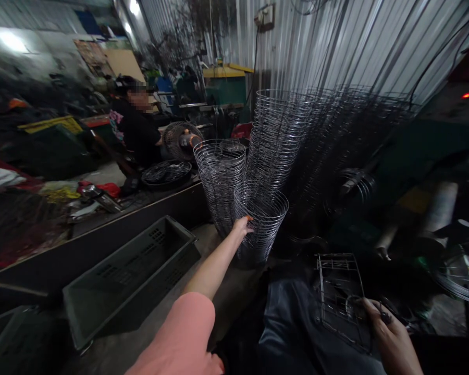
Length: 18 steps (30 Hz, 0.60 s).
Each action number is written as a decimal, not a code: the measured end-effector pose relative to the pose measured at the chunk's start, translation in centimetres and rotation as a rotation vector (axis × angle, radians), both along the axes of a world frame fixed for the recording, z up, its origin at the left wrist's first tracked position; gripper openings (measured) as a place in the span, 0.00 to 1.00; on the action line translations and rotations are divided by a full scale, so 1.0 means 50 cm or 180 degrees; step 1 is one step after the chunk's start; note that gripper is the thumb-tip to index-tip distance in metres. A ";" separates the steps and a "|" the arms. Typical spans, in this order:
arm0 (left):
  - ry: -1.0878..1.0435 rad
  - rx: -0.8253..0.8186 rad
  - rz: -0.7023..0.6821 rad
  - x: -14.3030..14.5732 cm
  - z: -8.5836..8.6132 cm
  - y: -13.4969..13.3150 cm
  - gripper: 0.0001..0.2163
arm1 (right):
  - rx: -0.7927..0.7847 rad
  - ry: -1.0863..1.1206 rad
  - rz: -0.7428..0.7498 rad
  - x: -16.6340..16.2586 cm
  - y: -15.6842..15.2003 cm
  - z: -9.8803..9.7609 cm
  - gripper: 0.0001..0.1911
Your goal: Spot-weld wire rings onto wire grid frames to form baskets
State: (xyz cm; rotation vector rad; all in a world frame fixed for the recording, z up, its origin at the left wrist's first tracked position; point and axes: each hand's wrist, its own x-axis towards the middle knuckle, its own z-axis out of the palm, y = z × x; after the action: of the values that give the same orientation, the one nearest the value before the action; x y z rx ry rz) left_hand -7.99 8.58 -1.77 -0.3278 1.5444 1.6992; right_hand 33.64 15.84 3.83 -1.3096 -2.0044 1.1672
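Observation:
My left hand [243, 227] reaches out to the nearest stack of round wire rings [271, 213], which looks like nested wire baskets. Its fingers are closed at the stack's left side, just below the top rim. Low on the right, my right hand [391, 330] has its fingers bent together beside a rectangular wire frame [342, 297]. A small dark piece shows at those fingers; blur and darkness hide exactly what they grip. The frame lies above dark, shiny cloth [289, 312] over my lap.
Taller wire stacks [275, 140] stand behind, against a corrugated metal wall [359, 47]. A green plastic crate [131, 281] sits on the floor at left, beside a low board. Beyond are a fan [180, 140], a round pan [166, 173] and a seated person [135, 127]. Wire coils [463, 276] lie far right.

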 end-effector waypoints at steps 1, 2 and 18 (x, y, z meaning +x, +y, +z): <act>0.0004 0.0030 0.0015 0.002 -0.002 -0.004 0.11 | 0.0004 -0.0009 0.0002 -0.001 0.000 0.000 0.20; 0.0012 0.0063 0.0030 0.004 -0.004 -0.008 0.11 | 0.0009 -0.0013 -0.0007 -0.002 -0.001 0.000 0.20; 0.0560 0.0898 0.0231 0.024 0.091 -0.069 0.05 | -0.0269 0.0040 -0.0194 -0.017 -0.005 0.009 0.20</act>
State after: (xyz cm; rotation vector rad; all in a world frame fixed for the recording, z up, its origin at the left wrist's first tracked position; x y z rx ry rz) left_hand -6.81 5.14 2.77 -0.0909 1.4034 2.0183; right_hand 32.77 15.59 4.27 -1.3911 -1.9114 1.2406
